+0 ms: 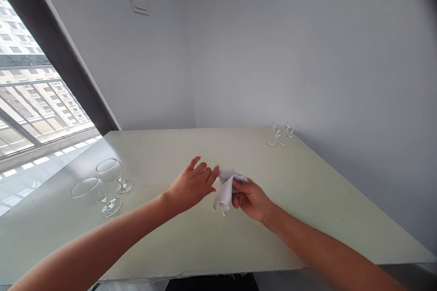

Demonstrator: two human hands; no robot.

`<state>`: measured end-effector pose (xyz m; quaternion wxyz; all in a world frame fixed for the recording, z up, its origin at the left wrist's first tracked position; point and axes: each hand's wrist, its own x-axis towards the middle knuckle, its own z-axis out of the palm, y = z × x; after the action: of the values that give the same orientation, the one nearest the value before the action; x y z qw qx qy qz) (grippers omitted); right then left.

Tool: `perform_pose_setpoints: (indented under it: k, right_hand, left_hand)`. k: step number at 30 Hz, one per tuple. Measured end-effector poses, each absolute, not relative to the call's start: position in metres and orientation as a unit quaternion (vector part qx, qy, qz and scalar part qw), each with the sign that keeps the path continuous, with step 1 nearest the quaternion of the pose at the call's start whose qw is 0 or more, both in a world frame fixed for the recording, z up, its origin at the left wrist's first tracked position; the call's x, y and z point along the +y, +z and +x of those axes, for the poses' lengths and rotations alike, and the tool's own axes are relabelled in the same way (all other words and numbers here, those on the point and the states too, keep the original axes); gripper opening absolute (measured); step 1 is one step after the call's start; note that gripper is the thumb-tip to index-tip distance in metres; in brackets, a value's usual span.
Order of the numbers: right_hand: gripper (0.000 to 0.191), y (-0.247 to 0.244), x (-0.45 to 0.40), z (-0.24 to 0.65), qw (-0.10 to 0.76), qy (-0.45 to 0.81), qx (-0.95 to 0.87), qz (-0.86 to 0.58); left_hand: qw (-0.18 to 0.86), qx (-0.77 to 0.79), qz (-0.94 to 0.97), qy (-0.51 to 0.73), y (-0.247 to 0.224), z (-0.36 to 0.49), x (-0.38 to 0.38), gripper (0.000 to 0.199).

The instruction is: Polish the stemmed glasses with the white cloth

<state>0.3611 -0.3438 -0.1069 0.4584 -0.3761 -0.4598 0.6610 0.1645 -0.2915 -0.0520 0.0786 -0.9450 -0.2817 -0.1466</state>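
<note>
Above the pale surface [205,245], the right hand [255,201] pinches the white cloth [224,194] beside the left hand [191,187], whose grip I cannot tell; handling seems under way, its finished part unclear.

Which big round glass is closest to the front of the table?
The lower-left big glass: its foot stands nearer the front edge of the table; the other big glass is farther back.
</note>
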Motion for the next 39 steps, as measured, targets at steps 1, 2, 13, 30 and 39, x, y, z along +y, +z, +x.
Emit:
perform_pose_setpoints:
  k: [1,2,13,30,39]
  right_hand:
    - [0.029,-0.106,-0.344,0.359,0.469,0.677,-0.431,-0.368]
    - [0.030,-0.104,-0.346,0.357,0.469,0.681,-0.431,-0.360]
    - [0.040,-0.078,-0.316,0.413,0.216,0.124,-0.920,-0.303]
    - [0.033,-0.055,-0.288,0.355,0.352,0.286,-0.769,-0.450]
    - [0.012,-0.095,-0.262,0.334,0.615,0.708,-0.226,-0.264]
  left_hand:
    - [0.107,-0.266,-0.946,-0.148,-0.054,0.165,-0.291,0.035]
    - [0.112,-0.256,-0.949,-0.148,-0.055,0.165,-0.290,0.034]
    - [-0.554,-0.338,-0.761,-0.017,-0.055,0.139,-0.283,0.045]
    - [-0.029,-0.395,-0.898,-0.193,-0.084,0.164,-0.303,0.020]
    - [-0.379,-0.498,-0.687,-0.369,-0.101,0.183,-0.289,0.024]
